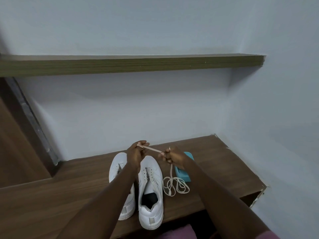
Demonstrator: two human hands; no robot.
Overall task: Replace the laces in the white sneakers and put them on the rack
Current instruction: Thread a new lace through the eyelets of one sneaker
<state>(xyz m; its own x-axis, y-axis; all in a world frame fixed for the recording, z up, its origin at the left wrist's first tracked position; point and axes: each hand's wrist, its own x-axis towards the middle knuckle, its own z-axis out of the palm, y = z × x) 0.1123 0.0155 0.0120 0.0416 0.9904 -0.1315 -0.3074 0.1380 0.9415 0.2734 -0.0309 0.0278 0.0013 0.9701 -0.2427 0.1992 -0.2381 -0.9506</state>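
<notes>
Two white sneakers stand side by side on a brown wooden bench top (60,195), toes toward the wall. My left forearm partly hides the left sneaker (117,167). The right sneaker (151,192) shows open eyelets and a dark insole. Above the toes, my left hand (136,153) and my right hand (172,156) each pinch a cream lace (152,150), stretched taut between them. The remainder of the lace hangs from my right hand and lies in loose loops (176,186) on the wood beside the right sneaker.
A teal box (184,173) lies on the bench just right of the lace loops. A long wooden shelf (131,65) runs along the pale blue wall above. The bench top ends at a chipped corner on the right (264,187). Dark wooden panelling stands at left.
</notes>
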